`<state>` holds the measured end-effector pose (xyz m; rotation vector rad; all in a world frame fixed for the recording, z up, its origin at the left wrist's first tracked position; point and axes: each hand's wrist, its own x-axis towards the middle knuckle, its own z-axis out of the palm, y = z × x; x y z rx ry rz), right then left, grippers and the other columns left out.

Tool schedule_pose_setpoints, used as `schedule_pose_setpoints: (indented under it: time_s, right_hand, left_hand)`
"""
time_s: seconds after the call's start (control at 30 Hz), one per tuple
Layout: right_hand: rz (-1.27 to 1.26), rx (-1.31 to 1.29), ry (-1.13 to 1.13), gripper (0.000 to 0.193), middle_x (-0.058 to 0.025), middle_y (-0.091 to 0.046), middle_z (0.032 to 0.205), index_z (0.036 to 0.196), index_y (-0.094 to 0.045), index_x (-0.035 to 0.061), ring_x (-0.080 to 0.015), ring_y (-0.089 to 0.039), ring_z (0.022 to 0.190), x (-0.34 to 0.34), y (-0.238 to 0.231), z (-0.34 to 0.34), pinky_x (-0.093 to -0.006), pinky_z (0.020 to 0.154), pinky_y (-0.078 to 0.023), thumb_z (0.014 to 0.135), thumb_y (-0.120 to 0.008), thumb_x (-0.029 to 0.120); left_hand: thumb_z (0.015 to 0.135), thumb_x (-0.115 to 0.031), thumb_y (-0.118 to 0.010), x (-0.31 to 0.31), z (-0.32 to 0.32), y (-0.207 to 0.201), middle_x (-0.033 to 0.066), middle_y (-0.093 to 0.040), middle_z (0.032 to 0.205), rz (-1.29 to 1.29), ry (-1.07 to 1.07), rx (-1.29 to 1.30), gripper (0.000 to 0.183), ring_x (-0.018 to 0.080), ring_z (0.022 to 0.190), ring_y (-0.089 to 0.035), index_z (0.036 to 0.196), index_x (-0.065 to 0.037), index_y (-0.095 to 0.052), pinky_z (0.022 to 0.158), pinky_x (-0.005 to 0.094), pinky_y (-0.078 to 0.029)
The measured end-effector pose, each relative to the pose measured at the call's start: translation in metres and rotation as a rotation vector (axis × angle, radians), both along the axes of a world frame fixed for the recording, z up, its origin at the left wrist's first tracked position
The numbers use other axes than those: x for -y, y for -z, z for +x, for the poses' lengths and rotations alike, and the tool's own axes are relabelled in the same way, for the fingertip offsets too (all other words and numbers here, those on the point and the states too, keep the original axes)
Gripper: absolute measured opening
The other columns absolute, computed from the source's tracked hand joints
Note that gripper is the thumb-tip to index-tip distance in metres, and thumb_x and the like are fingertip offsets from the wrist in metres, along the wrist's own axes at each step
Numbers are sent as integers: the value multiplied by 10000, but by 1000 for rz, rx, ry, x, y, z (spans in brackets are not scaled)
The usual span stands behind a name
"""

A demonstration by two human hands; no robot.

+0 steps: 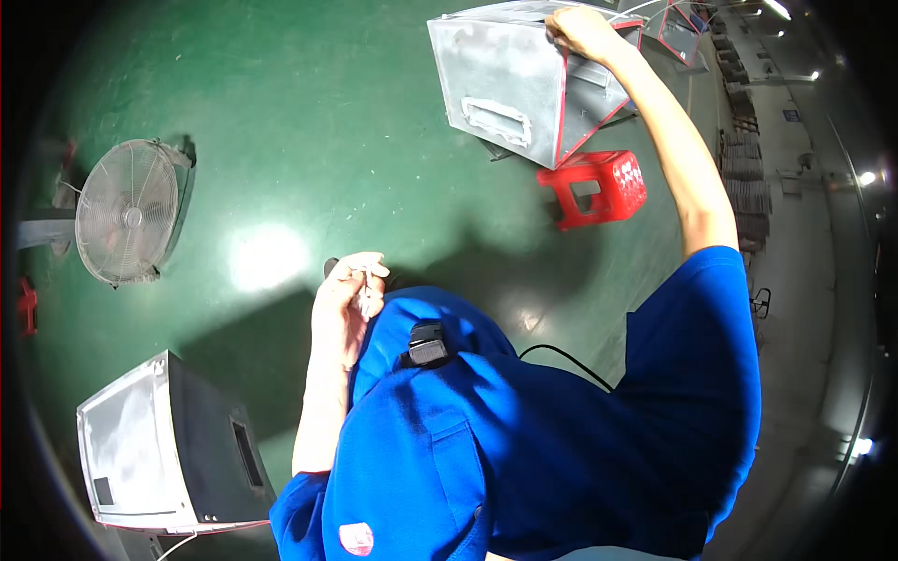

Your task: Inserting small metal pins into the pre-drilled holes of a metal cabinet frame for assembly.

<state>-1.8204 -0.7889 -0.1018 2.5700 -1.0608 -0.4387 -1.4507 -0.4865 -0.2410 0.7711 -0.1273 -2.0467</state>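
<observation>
Right hand: from my remote post, I am seeing the right hand (585,35) curling closed at the top edge of a grey, boxy metal housing (496,75); I cannot tell whether it is gripping the rim or something small.
Grey housing: it is standing at the upper middle, a bright red line (562,110) running down its near corner and whitish filler (470,114) framing its slot.
Left hand: the left hand (348,292) is hanging beside the blue cloth shirt (580,439), fingers bending inward; I cannot tell whether it is holding anything.
Red stool: a glossy red plastic stool (622,182) is sitting just beside the housing's lower right corner, narrowing that side.
Open room: green painted floor (281,112) is stretching from the housing to a round wire-caged fan (131,192) at left.
Lower left: a second grey-and-black metal housing (136,449) is edging that corner, well apart from the first.
</observation>
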Motion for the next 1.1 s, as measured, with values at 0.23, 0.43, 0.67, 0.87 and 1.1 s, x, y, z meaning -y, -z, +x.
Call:
schedule_pose_setpoints:
  time_s: [0.23,0.43,0.67,0.87,1.1]
  right_hand:
    - [30,-258,-267,86,-90,-591,733,699,-598,33,-242,-585,790,14,-12,18,-344,792,-438,682,-585,117]
    - [87,-513,-509,82,-104,-580,705,640,-590,28,-237,-578,764,44,36,21,-342,783,-437,646,-578,108]
    - [-67,-567,-659,139,-125,-604,697,722,-671,50,-241,-581,781,85,71,-43,-378,834,-407,696,-564,135]
    - [-43,-583,-717,126,-109,-598,669,694,-664,73,-243,-581,782,104,89,-48,-409,866,-391,704,-559,144]
    - [-65,-197,-1082,178,-67,-598,771,790,-585,80,-250,-593,840,90,35,9,-415,838,-414,714,-671,216]
  left_hand:
    - [913,-76,-491,46,-44,0,74,-606,912,-27,56,109,204,90,689,-508,1082,9,-566,573,195,-412]
    - [876,-61,-538,83,-148,-11,90,-628,896,24,-88,66,216,110,697,-536,1069,29,-576,589,199,-417]
    - [904,-46,-525,103,-251,8,110,-643,916,9,-210,-112,149,104,712,-592,1033,14,-568,544,189,-465]
    - [930,-97,-499,93,-257,19,163,-640,989,23,-372,-99,170,200,883,-657,1033,30,-541,575,228,-530]
    - [907,-118,-533,116,-252,22,242,-546,1159,-48,-607,-373,298,321,1060,-584,1121,83,-480,873,360,-536]
